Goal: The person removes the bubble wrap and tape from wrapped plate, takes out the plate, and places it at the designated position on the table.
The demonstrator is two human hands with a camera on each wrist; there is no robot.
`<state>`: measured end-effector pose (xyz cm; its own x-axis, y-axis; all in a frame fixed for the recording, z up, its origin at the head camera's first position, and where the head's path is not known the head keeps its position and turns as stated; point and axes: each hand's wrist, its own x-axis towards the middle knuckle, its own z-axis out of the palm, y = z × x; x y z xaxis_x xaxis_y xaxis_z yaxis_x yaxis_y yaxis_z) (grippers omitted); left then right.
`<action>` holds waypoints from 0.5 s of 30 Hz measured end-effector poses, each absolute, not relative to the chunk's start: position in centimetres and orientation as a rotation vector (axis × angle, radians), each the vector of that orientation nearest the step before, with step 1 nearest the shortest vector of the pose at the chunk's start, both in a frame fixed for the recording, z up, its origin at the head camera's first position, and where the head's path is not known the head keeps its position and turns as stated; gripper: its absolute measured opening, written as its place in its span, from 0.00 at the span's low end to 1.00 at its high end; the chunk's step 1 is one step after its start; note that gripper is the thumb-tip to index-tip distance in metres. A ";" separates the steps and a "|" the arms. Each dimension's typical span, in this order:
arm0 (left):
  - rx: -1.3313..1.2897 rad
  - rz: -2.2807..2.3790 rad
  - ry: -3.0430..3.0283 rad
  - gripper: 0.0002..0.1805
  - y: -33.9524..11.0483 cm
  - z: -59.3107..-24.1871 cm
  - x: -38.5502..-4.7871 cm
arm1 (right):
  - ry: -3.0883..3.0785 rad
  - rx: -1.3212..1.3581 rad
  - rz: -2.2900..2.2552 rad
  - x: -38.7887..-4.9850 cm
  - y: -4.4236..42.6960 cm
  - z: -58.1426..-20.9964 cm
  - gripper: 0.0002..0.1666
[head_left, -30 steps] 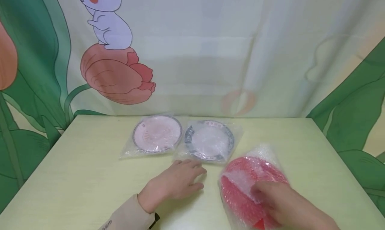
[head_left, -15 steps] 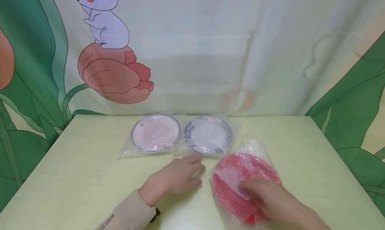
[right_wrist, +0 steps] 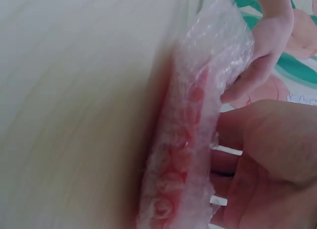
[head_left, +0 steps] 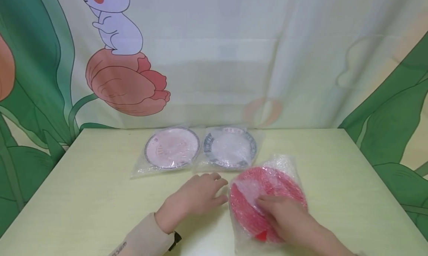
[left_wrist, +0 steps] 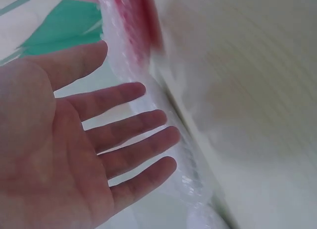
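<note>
A red round item (head_left: 244,219) in clear bubble wrap lies flat on the table, front right of centre; in the right wrist view, the wrapped bundle (right_wrist: 183,154) stands out edge-on. On its upper face rest the fingers of my right hand (head_left: 287,215), their tips partly hidden. My left hand (head_left: 200,194), fingers spread and holding nothing, hovers by its left edge; the left wrist view shows the bare palm (left_wrist: 64,154). Behind the hands are two bubble-wrapped plates: a pinkish-white plate (head_left: 172,148) with a dark rim, and a white plate (head_left: 230,148) with a grey-blue lettered rim.
The pale yellow-green table (head_left: 83,196) ends at a printed curtain (head_left: 214,62) showing a white animal on a tulip. Large green leaves are printed on both sides. A red patch (head_left: 261,236) shows on the wrapped item's lower part.
My right hand and the red wrapped item have shifted left and slightly back, up close to the left hand and the grey-rimmed plate. The left hand has stayed almost still.
</note>
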<state>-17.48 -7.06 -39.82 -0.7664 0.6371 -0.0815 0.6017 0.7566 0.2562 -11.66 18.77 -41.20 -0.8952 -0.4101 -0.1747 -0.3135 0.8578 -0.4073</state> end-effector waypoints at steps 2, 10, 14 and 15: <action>0.985 0.302 2.812 0.25 -6.8 -39.5 -17.0 | 2.788 -0.553 -0.525 -11.4 18.3 -41.1 0.28; 1.098 0.194 2.848 0.19 -4.8 -37.8 -14.3 | 2.618 -0.568 -0.697 -11.0 17.6 -40.6 0.39; 1.181 0.199 2.803 0.23 -4.2 -37.6 -13.5 | 2.560 -0.666 -0.839 -11.0 17.7 -40.5 0.40; 1.194 0.198 2.798 0.24 -4.1 -37.7 -13.3 | 2.545 -0.678 -0.865 -11.0 17.7 -40.5 0.40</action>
